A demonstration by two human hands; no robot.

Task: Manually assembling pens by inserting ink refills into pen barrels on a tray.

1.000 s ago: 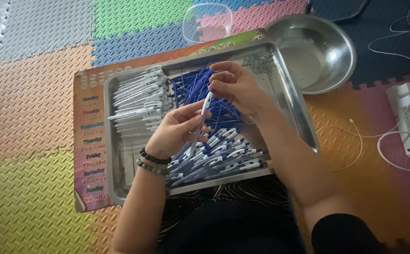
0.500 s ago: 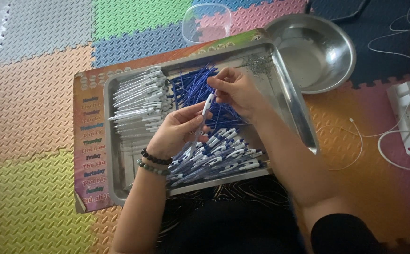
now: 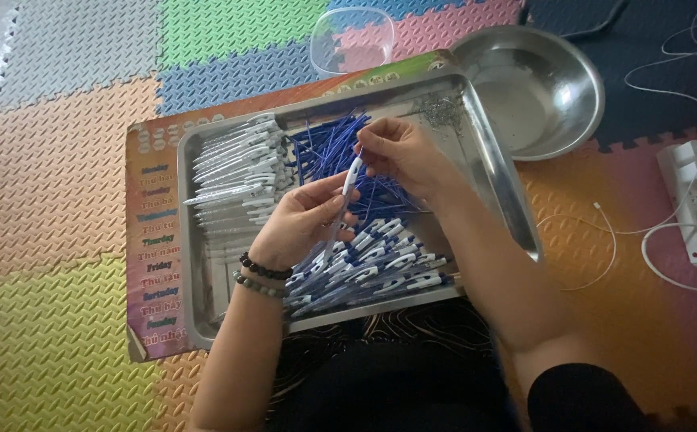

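Both hands meet over the middle of the steel tray, which lies on a floor of coloured foam tiles. The left hand has its fingers curled around the clear barrel of a pen, holding it tilted with its white-and-blue top end uppermost. The right hand comes in from the tray's far side, thumb and forefinger pinched together at that top end; whether they grip a separate small part there I cannot tell. 2 bead bracelets sit on the left wrist.

Inside the tray, a loose heap of blue refills lies under the hands, a row of clear empty barrels fills the left side, and finished pens with white clips are piled along the near edge. A small tangle of springs sits in the far right corner.

Under the tray is a printed board. Just beyond the tray's far right corner stands a steel bowl, and a clear plastic container lies past the far edge. Well to the tray's right is a white power strip with cables.
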